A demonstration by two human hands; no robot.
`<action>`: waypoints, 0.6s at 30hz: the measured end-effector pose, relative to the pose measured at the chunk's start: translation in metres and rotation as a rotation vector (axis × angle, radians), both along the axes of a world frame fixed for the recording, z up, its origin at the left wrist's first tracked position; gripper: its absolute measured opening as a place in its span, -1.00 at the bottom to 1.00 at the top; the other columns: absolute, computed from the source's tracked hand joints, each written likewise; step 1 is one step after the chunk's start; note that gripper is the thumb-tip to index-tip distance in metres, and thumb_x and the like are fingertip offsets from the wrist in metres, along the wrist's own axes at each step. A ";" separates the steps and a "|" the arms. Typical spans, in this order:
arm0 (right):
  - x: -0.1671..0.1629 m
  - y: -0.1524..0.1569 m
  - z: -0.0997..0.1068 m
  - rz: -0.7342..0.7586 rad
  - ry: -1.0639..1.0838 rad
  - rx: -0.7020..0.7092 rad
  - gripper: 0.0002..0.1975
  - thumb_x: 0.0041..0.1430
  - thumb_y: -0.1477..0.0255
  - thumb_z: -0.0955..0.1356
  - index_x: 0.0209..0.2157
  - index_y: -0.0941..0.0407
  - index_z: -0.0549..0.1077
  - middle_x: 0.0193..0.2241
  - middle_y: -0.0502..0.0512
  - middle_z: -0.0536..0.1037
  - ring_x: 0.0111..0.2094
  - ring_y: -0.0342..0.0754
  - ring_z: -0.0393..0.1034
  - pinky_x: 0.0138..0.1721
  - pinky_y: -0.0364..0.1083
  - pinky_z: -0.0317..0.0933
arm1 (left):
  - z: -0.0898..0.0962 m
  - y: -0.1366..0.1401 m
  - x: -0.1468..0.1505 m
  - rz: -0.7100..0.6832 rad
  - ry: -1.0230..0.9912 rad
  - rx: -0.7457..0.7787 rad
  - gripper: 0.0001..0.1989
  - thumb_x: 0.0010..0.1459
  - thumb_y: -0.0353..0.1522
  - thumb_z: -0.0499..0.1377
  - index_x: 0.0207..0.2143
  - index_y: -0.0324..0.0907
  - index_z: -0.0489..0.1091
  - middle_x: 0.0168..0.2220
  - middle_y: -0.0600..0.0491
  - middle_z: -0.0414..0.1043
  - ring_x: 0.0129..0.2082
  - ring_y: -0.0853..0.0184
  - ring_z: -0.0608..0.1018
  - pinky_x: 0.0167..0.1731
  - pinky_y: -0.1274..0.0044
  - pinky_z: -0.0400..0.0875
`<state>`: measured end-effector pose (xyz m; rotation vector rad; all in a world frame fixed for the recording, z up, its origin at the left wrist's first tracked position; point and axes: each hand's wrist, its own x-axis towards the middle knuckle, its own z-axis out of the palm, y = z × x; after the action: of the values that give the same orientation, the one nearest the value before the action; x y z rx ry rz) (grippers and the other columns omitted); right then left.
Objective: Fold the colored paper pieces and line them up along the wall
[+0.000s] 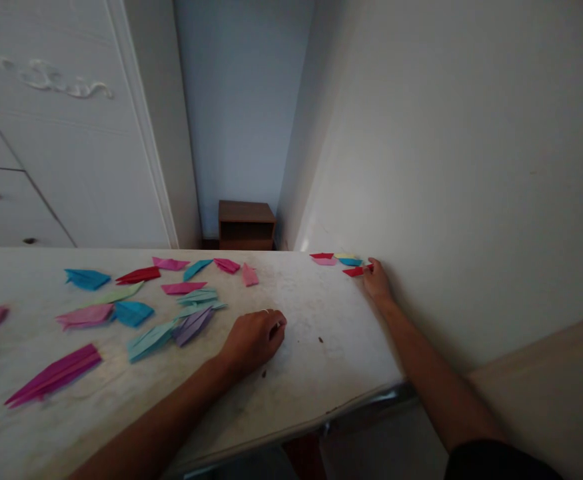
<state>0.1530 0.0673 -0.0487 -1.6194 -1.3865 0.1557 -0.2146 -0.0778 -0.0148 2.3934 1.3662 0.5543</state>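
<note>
At the far right of the table, my right hand (pixel 377 283) pinches the end of a red folded paper piece (pixel 354 272), low over the tabletop beside the wall. Just behind it lie several flat, boat-shaped folded papers: a red one (pixel 322 256), a pink one (pixel 324 262), a blue one (pixel 350 262) and a yellow one (pixel 345 256). My left hand (pixel 256 340) rests on the table with its fingers curled in and a ring on one finger; nothing shows in it. Left of it are a purple folded paper (pixel 194 326) and a light teal one (pixel 152 341).
More folded papers spread over the left of the white table (pixel 301 373), among them a magenta one (pixel 55 375) and a blue one (pixel 132 313). A pale wall (pixel 451 167) borders the right side. Behind stand a white cabinet (pixel 71 153) and a small brown stand (pixel 246 212).
</note>
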 end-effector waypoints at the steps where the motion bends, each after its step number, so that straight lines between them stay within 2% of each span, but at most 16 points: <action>1: 0.001 0.003 -0.001 -0.052 -0.029 -0.002 -0.57 0.16 0.30 0.22 0.01 0.24 0.31 -0.14 0.33 0.49 -0.06 0.13 0.38 -0.04 0.09 0.24 | 0.000 0.001 0.000 0.002 -0.001 -0.005 -0.80 0.20 -0.39 0.04 -0.25 -0.14 0.46 -0.32 0.02 0.54 -0.31 0.25 0.55 -0.30 0.49 0.30; 4: 0.000 0.004 -0.002 -0.163 -0.079 -0.013 -0.56 0.15 0.35 0.22 0.03 0.25 0.32 -0.04 0.39 0.44 0.06 0.18 0.30 0.08 0.12 0.15 | 0.000 0.001 -0.002 -0.017 0.007 0.003 -0.79 0.21 -0.40 0.02 -0.24 -0.15 0.45 -0.30 0.02 0.54 -0.30 0.26 0.55 -0.29 0.48 0.31; 8: -0.005 -0.008 -0.001 -0.200 -0.190 -0.018 -0.59 0.16 0.37 0.24 0.01 0.23 0.38 0.02 0.40 0.38 0.05 0.17 0.30 0.07 0.11 0.18 | 0.001 -0.003 -0.002 -0.093 0.081 0.039 -0.78 0.23 -0.42 -0.01 -0.29 -0.17 0.44 -0.31 0.00 0.51 -0.33 0.27 0.53 -0.32 0.49 0.30; 10: -0.008 -0.016 -0.001 -0.170 -0.312 -0.025 -0.63 0.17 0.40 0.23 -0.03 0.21 0.44 0.03 0.36 0.36 0.00 0.12 0.33 0.06 0.06 0.21 | 0.002 -0.004 -0.001 -0.099 0.113 0.047 -0.77 0.24 -0.41 -0.02 -0.29 -0.17 0.43 -0.32 0.00 0.49 -0.33 0.27 0.53 -0.33 0.48 0.30; 14: -0.013 -0.026 -0.001 -0.045 -0.578 -0.101 -0.65 0.15 0.51 0.21 -0.10 0.18 0.54 -0.07 0.28 0.46 -0.01 0.08 0.34 0.11 0.02 0.18 | 0.003 -0.006 0.000 -0.100 0.137 0.052 -0.77 0.26 -0.40 -0.03 -0.27 -0.16 0.42 -0.30 0.00 0.49 -0.31 0.26 0.53 -0.32 0.47 0.31; 18: -0.015 -0.024 -0.003 0.010 -0.688 -0.188 -0.58 0.17 0.55 0.20 0.01 0.17 0.50 -0.02 0.25 0.50 0.04 0.06 0.33 0.15 0.01 0.14 | 0.003 -0.006 -0.001 -0.098 0.146 0.058 -0.78 0.26 -0.39 -0.03 -0.26 -0.15 0.42 -0.29 0.01 0.49 -0.30 0.25 0.52 -0.32 0.47 0.31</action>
<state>0.1383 0.0437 -0.0521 -1.9173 -1.9371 -0.3051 -0.2153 -0.0842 -0.0122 2.5760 1.2973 0.4049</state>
